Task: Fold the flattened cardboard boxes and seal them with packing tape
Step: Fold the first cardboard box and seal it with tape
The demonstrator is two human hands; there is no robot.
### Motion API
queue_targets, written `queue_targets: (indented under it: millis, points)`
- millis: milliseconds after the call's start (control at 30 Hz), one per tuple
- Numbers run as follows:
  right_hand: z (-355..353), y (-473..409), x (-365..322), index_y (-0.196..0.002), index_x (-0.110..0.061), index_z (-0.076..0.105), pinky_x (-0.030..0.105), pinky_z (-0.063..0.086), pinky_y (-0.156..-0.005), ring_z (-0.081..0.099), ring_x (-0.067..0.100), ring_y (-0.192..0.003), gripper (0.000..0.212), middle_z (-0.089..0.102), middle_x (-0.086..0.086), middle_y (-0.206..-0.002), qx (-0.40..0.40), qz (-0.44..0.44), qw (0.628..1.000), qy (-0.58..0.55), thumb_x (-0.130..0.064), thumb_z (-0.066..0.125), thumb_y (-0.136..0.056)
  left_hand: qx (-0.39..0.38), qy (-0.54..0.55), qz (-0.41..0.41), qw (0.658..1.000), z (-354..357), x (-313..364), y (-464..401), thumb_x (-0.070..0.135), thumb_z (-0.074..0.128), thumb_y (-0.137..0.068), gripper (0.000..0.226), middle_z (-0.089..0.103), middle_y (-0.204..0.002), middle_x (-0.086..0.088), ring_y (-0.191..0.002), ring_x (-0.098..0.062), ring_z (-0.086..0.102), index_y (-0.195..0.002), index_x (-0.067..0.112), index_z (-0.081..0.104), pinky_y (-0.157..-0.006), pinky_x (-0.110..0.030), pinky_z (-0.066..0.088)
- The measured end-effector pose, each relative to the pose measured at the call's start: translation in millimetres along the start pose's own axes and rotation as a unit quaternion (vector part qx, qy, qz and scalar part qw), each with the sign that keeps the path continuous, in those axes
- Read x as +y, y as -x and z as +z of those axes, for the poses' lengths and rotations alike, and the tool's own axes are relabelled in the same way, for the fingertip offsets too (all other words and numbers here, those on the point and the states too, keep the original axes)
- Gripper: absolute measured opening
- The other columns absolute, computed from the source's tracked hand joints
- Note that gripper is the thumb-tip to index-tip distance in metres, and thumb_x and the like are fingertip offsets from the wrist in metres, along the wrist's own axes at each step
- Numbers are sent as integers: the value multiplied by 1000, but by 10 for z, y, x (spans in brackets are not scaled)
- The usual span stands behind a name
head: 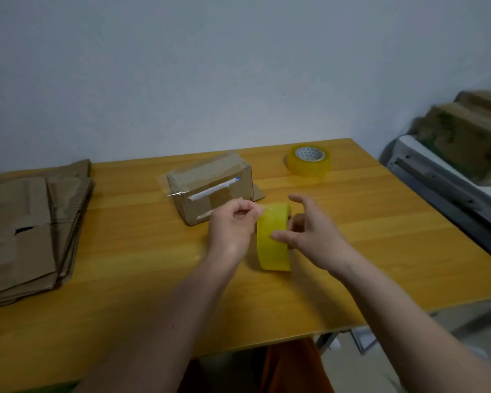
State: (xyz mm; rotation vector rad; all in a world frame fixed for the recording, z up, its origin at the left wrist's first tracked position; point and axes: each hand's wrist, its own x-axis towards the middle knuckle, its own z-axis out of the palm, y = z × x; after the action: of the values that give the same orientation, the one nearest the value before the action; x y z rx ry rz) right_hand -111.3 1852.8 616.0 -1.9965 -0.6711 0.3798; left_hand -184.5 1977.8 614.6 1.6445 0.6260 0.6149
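Note:
A yellow tape roll [273, 239] stands on edge above the wooden table [153, 279], between my two hands. My right hand [312, 231] holds it, thumb on the outer face and fingers at the core side. My left hand [233, 225] pinches the tape's loose end at the top of the roll. Behind them sits a folded small cardboard box [210, 188], partly taped, with a white strip and a loose clear tape tail on its front. A stack of flattened cardboard boxes [26, 231] lies at the table's left end.
A second clear-yellow tape roll [308, 161] lies flat at the table's back right. Beyond the right edge stand a white machine [448, 182] and blurred cardboard boxes [465, 129]. A grey wall rises behind the table.

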Motion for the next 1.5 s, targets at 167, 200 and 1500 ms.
queue_targets:
  millis: [167,200,1500]
  points:
    - [-127,-2,74,-142,-23,25,40,46,-89,51,28,-115,67,56,8,-123,-23,-87,921,379,-16,63,-88,-75,-139,22,987,-84,-176,-42,8,51,-98,21,70,-94,-4,-77,-10,62,-107,17,68,-80,-33,56]
    - [-102,5,117,-143,-22,23,41,46,-90,49,28,-118,67,56,8,-124,-40,-88,902,421,-12,59,-89,-66,-158,32,985,-139,-190,-72,9,49,-98,24,70,-94,-4,-76,-10,62,-114,16,66,-80,-34,56]
    - [1309,-410,-336,-140,-33,45,36,30,-115,44,4,-129,53,47,-13,-142,-186,-52,954,-230,-59,34,-95,40,-202,174,963,-1547,-742,-81,41,36,-99,46,53,-84,13,-73,-1,53,-135,18,54,-63,-20,47]
